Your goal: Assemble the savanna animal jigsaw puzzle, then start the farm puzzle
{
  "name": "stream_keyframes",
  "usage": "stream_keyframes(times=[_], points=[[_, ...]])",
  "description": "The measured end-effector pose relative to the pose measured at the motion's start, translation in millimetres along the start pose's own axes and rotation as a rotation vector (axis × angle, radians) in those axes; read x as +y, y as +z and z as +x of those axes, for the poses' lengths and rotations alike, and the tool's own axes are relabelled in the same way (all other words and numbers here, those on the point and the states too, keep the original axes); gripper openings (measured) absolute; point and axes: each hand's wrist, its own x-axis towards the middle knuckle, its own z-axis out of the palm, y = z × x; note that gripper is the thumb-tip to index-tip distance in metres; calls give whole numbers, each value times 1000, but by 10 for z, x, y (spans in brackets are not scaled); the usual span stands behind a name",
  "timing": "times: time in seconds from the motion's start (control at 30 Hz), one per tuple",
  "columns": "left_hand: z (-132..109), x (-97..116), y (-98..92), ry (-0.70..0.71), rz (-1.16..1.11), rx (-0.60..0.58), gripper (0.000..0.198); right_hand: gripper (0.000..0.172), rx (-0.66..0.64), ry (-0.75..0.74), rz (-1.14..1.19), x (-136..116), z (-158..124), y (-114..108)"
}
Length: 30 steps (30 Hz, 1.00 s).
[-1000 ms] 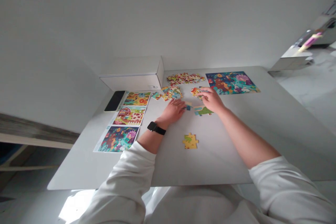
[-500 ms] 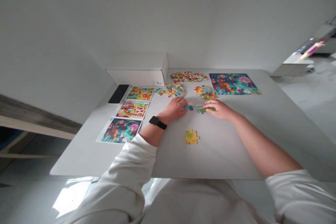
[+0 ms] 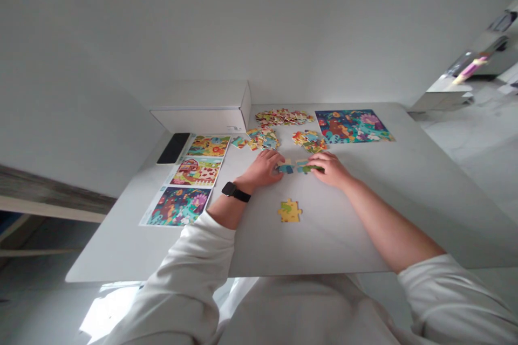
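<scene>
Near the middle of the table, my left hand [image 3: 265, 167] is closed on a blue jigsaw piece [image 3: 286, 168], its fingers bent over the left edge. Just right of it, my right hand [image 3: 328, 167] grips a green and blue jigsaw piece [image 3: 303, 167] from the right. A narrow gap separates the two pieces. Closer to me lies a yellow jigsaw piece with a green print [image 3: 290, 211], untouched. Beyond my hands sit a left pile of jigsaw pieces [image 3: 265, 139] and a right pile [image 3: 310, 141].
A larger heap of reddish pieces [image 3: 283, 117] lies farther back, beside a finished dark picture [image 3: 354, 126]. On the left are a white box [image 3: 198, 118], a black phone [image 3: 174, 148] and a sheet with three printed pictures [image 3: 197, 171]. A wall [image 3: 283, 27] stands behind the table.
The view has shifted slightly, so the table contents appear a little farther left. Both hands stay at their pieces, and the pieces look level with each other, still apart.
</scene>
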Motion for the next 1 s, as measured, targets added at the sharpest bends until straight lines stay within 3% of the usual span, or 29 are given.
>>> stream_keyframes(times=[0.23,1.0], points=[[20,120,52,3,37,-36,38,26,-22,1,-23,-32,1,-7],[29,149,45,22,130,-91,37,30,-61,28,-1,-62,-7,-49]])
